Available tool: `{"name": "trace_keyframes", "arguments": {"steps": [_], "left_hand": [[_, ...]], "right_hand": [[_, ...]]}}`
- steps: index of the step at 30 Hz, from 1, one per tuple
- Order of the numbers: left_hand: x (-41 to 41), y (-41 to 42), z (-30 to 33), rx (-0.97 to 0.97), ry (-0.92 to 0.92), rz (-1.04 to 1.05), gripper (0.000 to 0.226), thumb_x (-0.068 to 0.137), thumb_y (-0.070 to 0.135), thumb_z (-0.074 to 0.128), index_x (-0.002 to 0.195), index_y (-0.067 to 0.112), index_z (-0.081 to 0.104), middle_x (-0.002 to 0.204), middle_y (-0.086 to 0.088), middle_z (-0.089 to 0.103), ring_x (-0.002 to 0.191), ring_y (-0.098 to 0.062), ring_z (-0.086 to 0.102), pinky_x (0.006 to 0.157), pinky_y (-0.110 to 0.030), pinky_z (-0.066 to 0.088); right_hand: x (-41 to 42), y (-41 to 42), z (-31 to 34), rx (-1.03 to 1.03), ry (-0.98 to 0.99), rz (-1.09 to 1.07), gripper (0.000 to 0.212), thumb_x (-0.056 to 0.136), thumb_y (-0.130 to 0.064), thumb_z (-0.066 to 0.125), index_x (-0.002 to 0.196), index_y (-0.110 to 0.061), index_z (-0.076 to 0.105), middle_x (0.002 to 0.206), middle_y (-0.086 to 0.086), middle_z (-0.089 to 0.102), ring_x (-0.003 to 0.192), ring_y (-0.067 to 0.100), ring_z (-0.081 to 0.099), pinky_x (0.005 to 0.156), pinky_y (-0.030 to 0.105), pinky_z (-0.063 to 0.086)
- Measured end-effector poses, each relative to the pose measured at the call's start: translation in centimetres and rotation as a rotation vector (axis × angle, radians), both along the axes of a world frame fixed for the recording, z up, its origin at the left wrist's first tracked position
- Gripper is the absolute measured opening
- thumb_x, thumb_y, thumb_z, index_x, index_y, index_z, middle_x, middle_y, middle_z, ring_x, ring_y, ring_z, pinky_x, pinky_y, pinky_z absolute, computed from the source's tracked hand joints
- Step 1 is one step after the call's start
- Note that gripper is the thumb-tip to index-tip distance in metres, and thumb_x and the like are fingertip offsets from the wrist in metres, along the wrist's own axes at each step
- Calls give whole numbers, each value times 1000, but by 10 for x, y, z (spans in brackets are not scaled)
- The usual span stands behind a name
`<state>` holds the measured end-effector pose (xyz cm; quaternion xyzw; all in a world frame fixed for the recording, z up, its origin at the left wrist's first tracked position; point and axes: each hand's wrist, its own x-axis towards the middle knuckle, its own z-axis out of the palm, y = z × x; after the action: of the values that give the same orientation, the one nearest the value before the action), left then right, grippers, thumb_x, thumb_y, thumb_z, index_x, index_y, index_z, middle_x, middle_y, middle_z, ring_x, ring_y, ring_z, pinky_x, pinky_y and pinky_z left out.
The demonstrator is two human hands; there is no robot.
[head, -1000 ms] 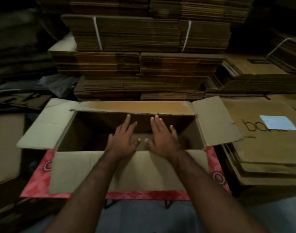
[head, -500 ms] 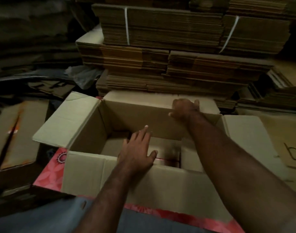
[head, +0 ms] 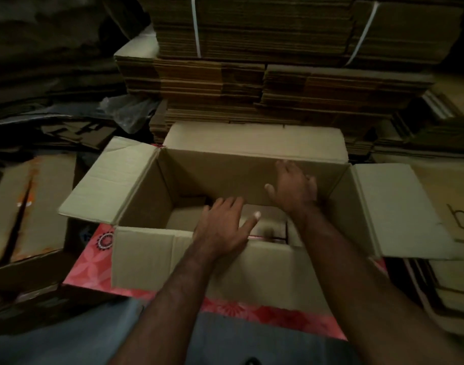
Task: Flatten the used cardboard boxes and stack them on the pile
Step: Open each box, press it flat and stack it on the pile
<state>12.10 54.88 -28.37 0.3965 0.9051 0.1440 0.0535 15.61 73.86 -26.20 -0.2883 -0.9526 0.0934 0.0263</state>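
At the frame's centre, the open box (head: 146, 196) surrounds both hands: left hand (head: 221, 227) spread over the near wall, right hand (head: 294, 191) apparently flat against the far wall.

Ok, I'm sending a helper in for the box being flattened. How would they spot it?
Find the tall wall of strapped flat cardboard stacks. Right in front of it, on a pink patterned sheet, stands the open cardboard box. Unlike the flat cardboard around it, it stands upright, all four flaps spread outward, both hands reaching inside.
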Motion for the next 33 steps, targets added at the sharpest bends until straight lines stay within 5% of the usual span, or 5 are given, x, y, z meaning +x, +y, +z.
{"name": "trace_keyframes", "arguments": {"steps": [5,12,17,24,33], "left_hand": [[9,-28,18,263,-244,-130,81,85,85,20,136,32,51,138,8,60,127,-16,52,104,-46,40],[43,-115,26,-323,167,-497,129,69,95,44,161,21,-7,170,-4,-7,155,-25,4,120,-64,9],[52,-157,35,-268,369,-389,95,82,63,63,156,15,28,165,-8,25,148,-27,29,108,-48,35],[19,-201,86,72,398,-16,22,89,43,63,101,26,69,98,1,70,102,-27,62,92,-45,41],[-18,-189,21,587,-236,975,101,74,55,82,145,0,36,147,-28,40,134,-45,41,106,-57,42]], "right_hand": [[111,-66,-8,-58,226,38,75,85,-72,44,143,-26,56,150,-2,54,141,16,46,110,44,31],[191,-139,-14,142,-91,238,123,65,-101,35,163,-28,17,170,-8,11,156,16,11,118,64,16],[201,-150,-3,278,-36,92,85,65,-55,76,140,-19,55,140,4,59,129,23,55,98,46,41],[210,-128,63,340,113,-247,45,86,-66,63,116,-32,70,109,0,71,111,24,60,98,41,33],[206,-63,18,-446,560,-907,106,76,-61,80,149,3,38,153,25,39,141,40,37,112,51,36]]}}
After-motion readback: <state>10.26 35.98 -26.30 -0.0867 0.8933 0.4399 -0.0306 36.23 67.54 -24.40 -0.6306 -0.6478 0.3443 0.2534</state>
